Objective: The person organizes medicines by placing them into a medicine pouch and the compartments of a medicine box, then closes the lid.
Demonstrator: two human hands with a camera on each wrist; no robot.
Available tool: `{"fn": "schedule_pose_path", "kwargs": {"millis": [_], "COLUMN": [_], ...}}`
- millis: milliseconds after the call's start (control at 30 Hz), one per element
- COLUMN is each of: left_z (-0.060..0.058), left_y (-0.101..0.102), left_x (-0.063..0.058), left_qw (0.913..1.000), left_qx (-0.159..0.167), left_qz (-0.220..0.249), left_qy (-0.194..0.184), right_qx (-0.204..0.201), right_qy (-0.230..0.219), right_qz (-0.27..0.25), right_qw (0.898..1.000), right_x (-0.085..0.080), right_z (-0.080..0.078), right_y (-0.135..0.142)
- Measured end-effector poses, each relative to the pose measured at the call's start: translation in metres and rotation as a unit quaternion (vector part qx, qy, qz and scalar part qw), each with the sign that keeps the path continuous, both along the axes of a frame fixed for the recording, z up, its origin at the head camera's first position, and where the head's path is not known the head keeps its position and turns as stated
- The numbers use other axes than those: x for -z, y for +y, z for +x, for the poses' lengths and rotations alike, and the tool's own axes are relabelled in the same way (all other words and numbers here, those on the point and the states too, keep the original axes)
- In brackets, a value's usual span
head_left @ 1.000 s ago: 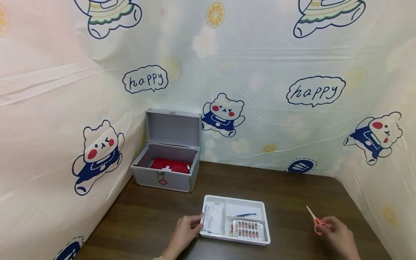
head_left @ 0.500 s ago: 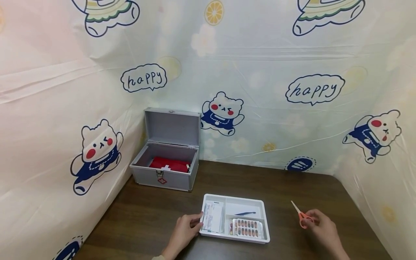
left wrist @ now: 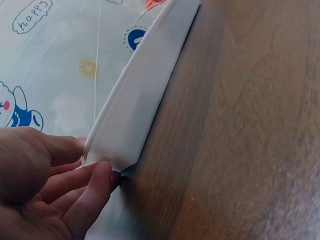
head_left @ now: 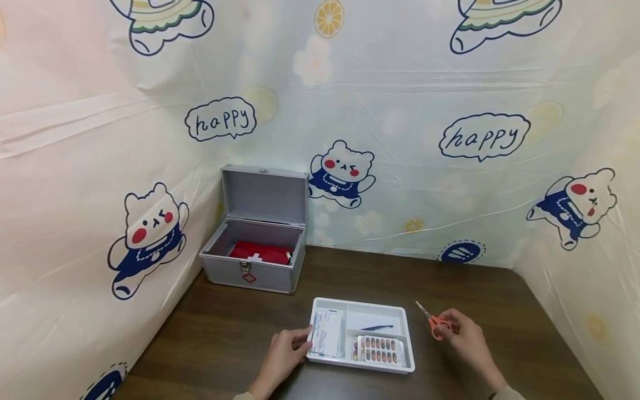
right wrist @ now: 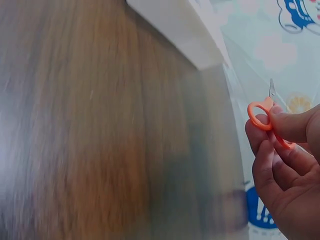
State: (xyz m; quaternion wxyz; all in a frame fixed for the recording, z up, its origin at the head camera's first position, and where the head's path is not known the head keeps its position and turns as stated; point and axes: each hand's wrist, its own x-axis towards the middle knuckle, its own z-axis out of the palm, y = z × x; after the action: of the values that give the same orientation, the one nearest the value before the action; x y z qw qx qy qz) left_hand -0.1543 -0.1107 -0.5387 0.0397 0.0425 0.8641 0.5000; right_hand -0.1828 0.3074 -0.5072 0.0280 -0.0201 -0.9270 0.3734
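Observation:
My right hand point(head_left: 467, 340) pinches a small pair of scissors point(head_left: 436, 326) by its orange handles, right of the tray. The blades point up and left. In the right wrist view, thumb and fingers close on the orange scissor handles point(right wrist: 270, 104). My left hand point(head_left: 281, 355) grips the left edge of a white divided tray point(head_left: 360, 366). The left wrist view shows fingers at the corner of the tray's wall point(left wrist: 135, 95). Inside it are flat white packets point(head_left: 327, 334) on the left, a slim dark blue tool point(head_left: 377, 328) at back right, and capsule blister packs point(head_left: 381, 351) at front right.
An open silver case point(head_left: 265, 282) with a red cross emblem stands behind and left of the tray. A red zip pouch point(head_left: 267, 254) lies in it. Printed cloth point(head_left: 400, 83) hangs around the brown wooden table point(head_left: 380, 278).
My right hand has carried the scissors left, from the right part of the table to near the tray's right side. My left hand stays on the tray's left edge.

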Motion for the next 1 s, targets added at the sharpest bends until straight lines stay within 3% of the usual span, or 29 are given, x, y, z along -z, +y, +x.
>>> {"fn": "schedule_pose_path", "kwargs": {"millis": [433,733,1000], "left_z": [0.0,0.0,0.001], "left_y": [0.0,0.0,0.001], "left_x": [-0.004,-0.003,-0.004], "left_qw": [0.9999,1.0,0.9999], "left_qx": [0.0,0.005,0.003], "left_qz": [-0.005,-0.002,-0.006], "left_qy": [-0.009,-0.004,-0.009], "right_qx": [-0.042,-0.075,-0.156], "right_qy": [0.008,0.003,0.015], "right_qz": [-0.038,-0.023,0.018], "right_qw": [0.998,0.997,0.987], "right_x": [-0.004,-0.005,-0.001], "right_z": [-0.015,-0.025,-0.036], "right_y": [-0.046,-0.071,-0.087]}}
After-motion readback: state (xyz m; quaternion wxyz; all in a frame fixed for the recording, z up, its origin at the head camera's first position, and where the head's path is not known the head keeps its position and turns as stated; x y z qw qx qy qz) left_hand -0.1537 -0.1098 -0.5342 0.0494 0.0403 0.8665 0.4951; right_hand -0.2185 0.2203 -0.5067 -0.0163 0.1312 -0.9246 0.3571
